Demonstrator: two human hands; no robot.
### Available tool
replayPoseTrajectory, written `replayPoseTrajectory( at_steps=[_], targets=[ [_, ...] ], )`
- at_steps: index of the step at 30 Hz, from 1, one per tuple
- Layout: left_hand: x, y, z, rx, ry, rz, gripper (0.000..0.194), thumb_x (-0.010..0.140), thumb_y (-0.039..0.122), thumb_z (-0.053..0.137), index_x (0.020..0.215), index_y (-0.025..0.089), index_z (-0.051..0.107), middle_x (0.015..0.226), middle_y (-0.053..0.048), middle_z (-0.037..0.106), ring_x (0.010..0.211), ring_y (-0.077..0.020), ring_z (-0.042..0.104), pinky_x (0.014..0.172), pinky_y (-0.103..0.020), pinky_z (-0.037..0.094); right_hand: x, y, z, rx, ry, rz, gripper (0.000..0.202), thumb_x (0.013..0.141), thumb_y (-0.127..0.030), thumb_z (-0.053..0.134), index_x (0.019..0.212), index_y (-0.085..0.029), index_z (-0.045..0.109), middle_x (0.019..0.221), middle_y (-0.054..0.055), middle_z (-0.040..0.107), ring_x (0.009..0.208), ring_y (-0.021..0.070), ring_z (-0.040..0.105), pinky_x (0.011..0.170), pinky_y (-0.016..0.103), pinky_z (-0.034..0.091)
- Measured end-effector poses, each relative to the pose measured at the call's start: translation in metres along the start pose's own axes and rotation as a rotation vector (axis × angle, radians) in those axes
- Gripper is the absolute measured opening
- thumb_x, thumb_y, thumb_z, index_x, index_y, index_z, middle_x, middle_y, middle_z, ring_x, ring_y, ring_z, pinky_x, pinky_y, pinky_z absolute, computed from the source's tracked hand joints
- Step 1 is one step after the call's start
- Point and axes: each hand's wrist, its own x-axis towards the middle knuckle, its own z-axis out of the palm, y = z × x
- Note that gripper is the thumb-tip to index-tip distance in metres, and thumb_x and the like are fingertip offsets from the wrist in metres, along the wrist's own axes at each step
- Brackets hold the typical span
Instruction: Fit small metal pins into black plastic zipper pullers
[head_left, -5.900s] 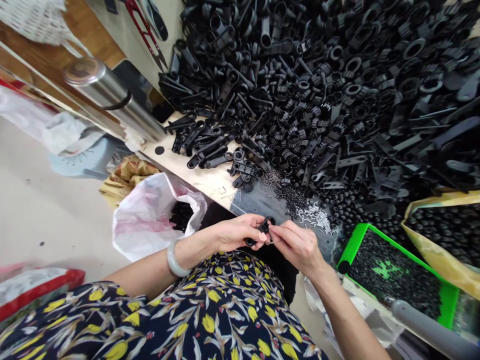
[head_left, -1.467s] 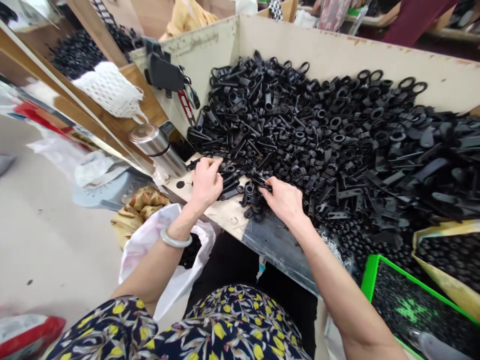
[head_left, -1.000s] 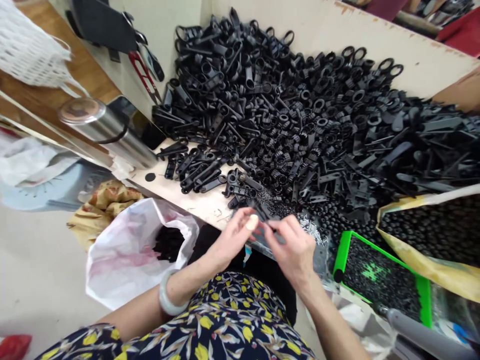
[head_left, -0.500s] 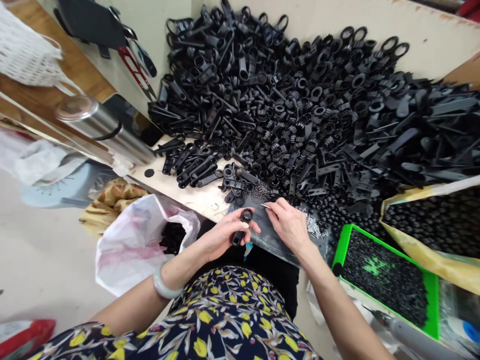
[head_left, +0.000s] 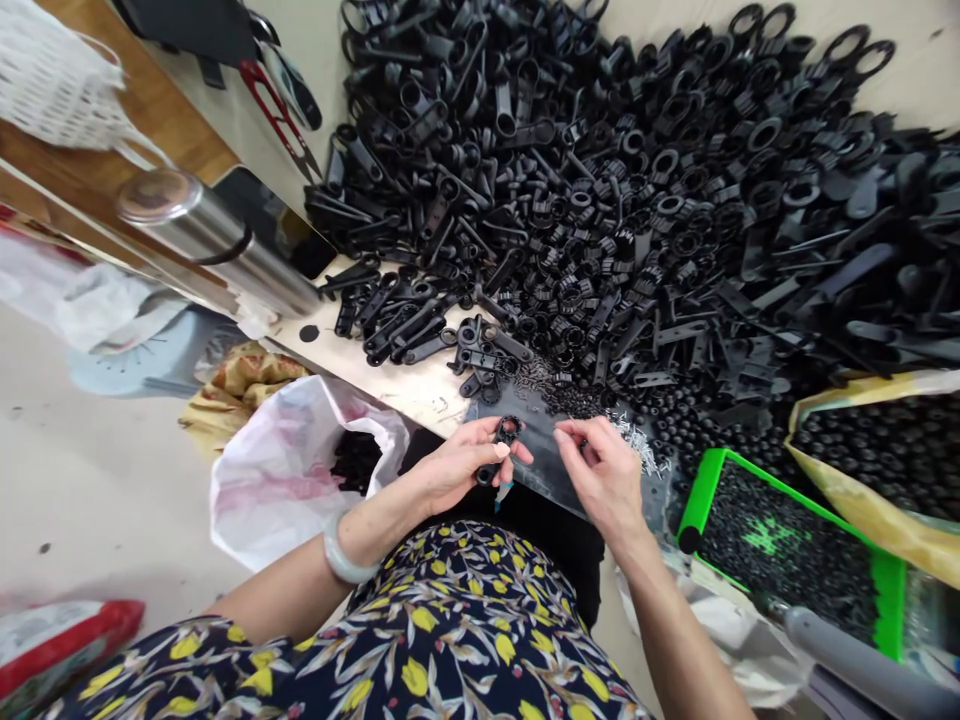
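Observation:
My left hand (head_left: 457,470) grips a black plastic clip part (head_left: 501,442) with a ring end, held just over the bench's front edge. My right hand (head_left: 604,472) is beside it, a few centimetres to the right, fingertips pinched together on something too small to make out. Both hands hover over a dark sheet (head_left: 532,420) strewn with tiny black pieces and small metal pins (head_left: 630,440). A huge heap of black plastic parts (head_left: 637,190) fills the bench behind.
A steel flask (head_left: 210,235) lies at the bench's left end. A white plastic bag (head_left: 292,470) with black parts hangs below the edge. A green tray (head_left: 787,550) of small black pieces and a yellow bag (head_left: 877,450) sit at right. Red snips (head_left: 277,110) hang on the wall.
Both hands reached into the heap, then came back to the front edge with a part. Since half a second ago the left hand holds the part higher and the right hand has closed in.

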Motion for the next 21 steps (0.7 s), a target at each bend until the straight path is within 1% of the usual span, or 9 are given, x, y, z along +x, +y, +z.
replayPoseTrajectory(
  at_steps=[3,5,7,10,12,13,15,18,21],
  targets=[
    [0.000,0.000,0.003,-0.007,-0.024,-0.024,0.036,0.082,0.031,0.079,0.109,0.013,0.063,0.100,-0.011,0.074,0.064,-0.0102,0.059,0.058,-0.024,0.046,-0.018,-0.006,0.002,0.083,-0.004,0.021,0.014,0.100,-0.031,0.062,0.100,-0.023,0.073,0.083,0.000,0.064,0.059,0.0117,0.049,0.058,0.026,0.042],
    [-0.001,0.000,0.006,-0.008,-0.030,-0.048,0.037,0.083,0.031,0.077,0.111,0.014,0.060,0.102,-0.011,0.074,0.065,-0.0112,0.062,0.058,-0.024,0.047,-0.024,-0.009,0.004,0.071,-0.002,0.006,0.013,0.100,-0.030,0.062,0.099,-0.022,0.072,0.083,0.000,0.064,0.060,0.0118,0.051,0.058,0.026,0.043],
    [-0.002,-0.001,0.009,0.004,-0.030,-0.072,0.038,0.084,0.031,0.075,0.114,0.015,0.058,0.106,-0.012,0.074,0.067,-0.0122,0.065,0.058,-0.024,0.048,-0.024,-0.008,0.008,-0.050,0.005,-0.035,0.015,0.102,-0.029,0.059,0.099,-0.022,0.072,0.085,0.001,0.066,0.065,0.0123,0.057,0.061,0.025,0.043],
    [-0.006,-0.002,0.011,0.051,-0.001,-0.071,0.036,0.087,0.032,0.072,0.114,0.017,0.056,0.111,-0.013,0.073,0.067,-0.0120,0.065,0.057,-0.024,0.047,-0.020,-0.001,0.009,-0.313,-0.015,-0.080,0.020,0.105,-0.029,0.055,0.100,-0.022,0.073,0.087,0.002,0.069,0.073,0.0133,0.064,0.063,0.025,0.041],
    [-0.008,-0.005,0.010,0.075,0.017,-0.055,0.035,0.088,0.034,0.072,0.113,0.017,0.055,0.110,-0.012,0.072,0.064,-0.0108,0.063,0.055,-0.024,0.045,-0.017,0.002,0.008,-0.368,-0.048,-0.074,0.021,0.105,-0.031,0.054,0.102,-0.022,0.073,0.086,0.002,0.068,0.072,0.0136,0.065,0.062,0.026,0.040],
    [-0.009,-0.007,0.010,0.080,0.016,-0.049,0.035,0.088,0.035,0.072,0.112,0.017,0.055,0.109,-0.011,0.072,0.063,-0.0102,0.062,0.055,-0.024,0.044,-0.016,0.003,0.006,-0.344,-0.058,-0.066,0.021,0.105,-0.033,0.055,0.104,-0.023,0.073,0.085,0.002,0.068,0.071,0.0136,0.064,0.062,0.025,0.041],
    [-0.010,-0.010,0.009,0.081,-0.001,-0.045,0.035,0.087,0.036,0.074,0.111,0.017,0.056,0.102,-0.009,0.071,0.061,-0.0097,0.061,0.055,-0.024,0.043,-0.014,0.002,0.004,-0.224,-0.080,-0.043,0.022,0.103,-0.037,0.059,0.112,-0.023,0.073,0.086,0.001,0.068,0.068,0.0128,0.063,0.062,0.025,0.044],
    [-0.011,-0.015,0.009,0.071,-0.038,-0.049,0.039,0.086,0.037,0.076,0.111,0.017,0.055,0.086,-0.003,0.068,0.059,-0.0109,0.060,0.055,-0.024,0.041,-0.013,-0.003,0.004,0.011,-0.179,-0.013,0.032,0.099,-0.042,0.065,0.126,-0.024,0.070,0.096,0.002,0.070,0.068,0.0122,0.062,0.065,0.025,0.049],
    [-0.010,-0.016,0.011,0.073,-0.077,-0.061,0.038,0.087,0.039,0.075,0.109,0.016,0.055,0.082,-0.003,0.069,0.057,-0.0110,0.061,0.053,-0.024,0.040,-0.013,-0.006,0.008,0.161,-0.265,-0.031,0.028,0.101,-0.040,0.062,0.121,-0.024,0.074,0.102,0.005,0.071,0.081,0.0149,0.068,0.073,0.026,0.054]
  ],
)
